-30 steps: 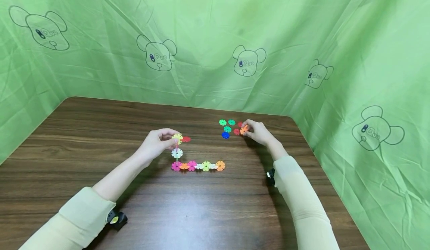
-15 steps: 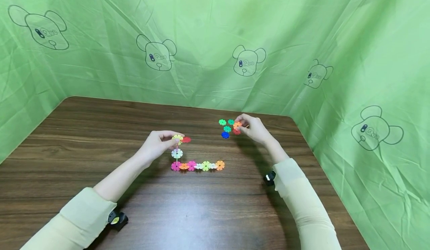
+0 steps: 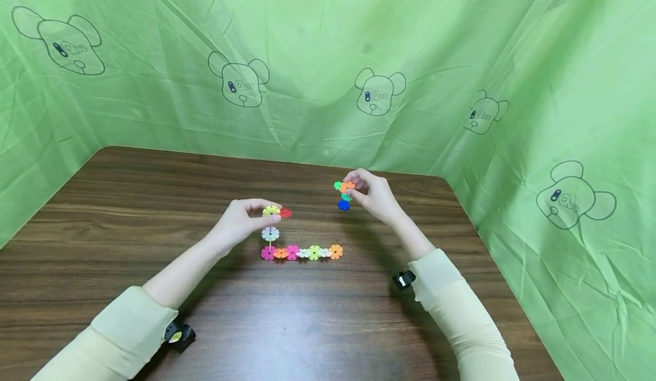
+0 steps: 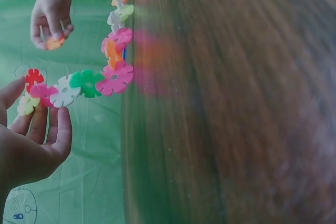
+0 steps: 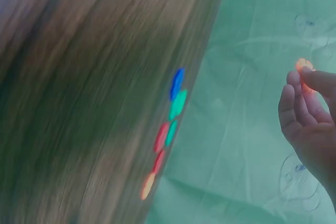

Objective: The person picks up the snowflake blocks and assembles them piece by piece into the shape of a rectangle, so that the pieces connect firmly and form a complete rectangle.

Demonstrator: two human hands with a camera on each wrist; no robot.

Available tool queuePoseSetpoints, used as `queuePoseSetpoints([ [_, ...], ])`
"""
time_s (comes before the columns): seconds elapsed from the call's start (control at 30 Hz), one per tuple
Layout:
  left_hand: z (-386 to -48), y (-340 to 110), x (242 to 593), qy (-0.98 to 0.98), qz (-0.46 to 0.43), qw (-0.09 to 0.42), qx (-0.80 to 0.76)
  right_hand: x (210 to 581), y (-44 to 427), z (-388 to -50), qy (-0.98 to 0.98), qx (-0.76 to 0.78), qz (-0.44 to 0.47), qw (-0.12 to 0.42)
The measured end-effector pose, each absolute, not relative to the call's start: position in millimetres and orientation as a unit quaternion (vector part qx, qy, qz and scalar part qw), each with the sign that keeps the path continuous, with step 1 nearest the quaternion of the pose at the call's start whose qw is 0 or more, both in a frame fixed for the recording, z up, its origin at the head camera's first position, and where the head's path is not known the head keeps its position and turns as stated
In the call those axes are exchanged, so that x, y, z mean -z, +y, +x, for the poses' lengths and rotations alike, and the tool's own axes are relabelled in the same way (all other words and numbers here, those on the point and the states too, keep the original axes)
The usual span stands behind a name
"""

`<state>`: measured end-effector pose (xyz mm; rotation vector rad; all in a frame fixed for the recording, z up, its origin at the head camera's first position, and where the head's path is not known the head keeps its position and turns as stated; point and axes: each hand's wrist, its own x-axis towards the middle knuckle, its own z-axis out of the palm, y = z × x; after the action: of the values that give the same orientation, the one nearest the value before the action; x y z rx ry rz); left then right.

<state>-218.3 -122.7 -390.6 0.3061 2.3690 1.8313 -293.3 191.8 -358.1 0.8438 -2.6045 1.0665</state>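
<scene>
My left hand [image 3: 237,225] pinches the yellow flower-shaped interlocking disc [image 3: 270,212] at the top of an L-shaped chain. A red disc [image 4: 34,77] joins it there. Below follow a pink disc [image 4: 44,94], a white disc [image 4: 65,92] and a green disc [image 4: 87,83]. At the corner sits a magenta disc [image 3: 269,253], from which orange, magenta, white and yellow-green discs run right along the tabletop to an orange end disc [image 3: 335,252]. My right hand [image 3: 378,200] pinches a loose orange disc [image 3: 348,187], raised off the table.
Loose discs lie flat near the table's far side: a blue disc [image 3: 344,205], green discs [image 5: 178,104], red discs [image 5: 161,137] and an orange disc [image 5: 148,186]. Green cloth [image 3: 307,45] hangs behind the wooden table [image 3: 287,324].
My right hand has lifted the orange disc and carried it left, so it now passes in front of the green discs. The left hand stays at the chain's top, its thumb slightly shifted.
</scene>
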Motion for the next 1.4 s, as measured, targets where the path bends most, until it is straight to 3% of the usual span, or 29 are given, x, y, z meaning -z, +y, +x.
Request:
queuePoseSetpoints([
  [0.5,-216,-122,387,0.799,0.113,0.064,-0.587,349,150,-258,-0.838,-0.445,0.299,0.105],
  [0.73,-216,-122,388,0.803,0.126,0.064,-0.578,355,136,-248,-0.825,-0.442,0.33,0.126],
  [1.03,-216,-122,391,0.806,0.13,0.06,-0.575,364,118,-236,-0.82,-0.455,0.336,0.088],
  [1.4,-216,-120,392,0.804,0.14,0.052,-0.576,377,111,-232,-0.832,-0.411,0.356,0.109],
])
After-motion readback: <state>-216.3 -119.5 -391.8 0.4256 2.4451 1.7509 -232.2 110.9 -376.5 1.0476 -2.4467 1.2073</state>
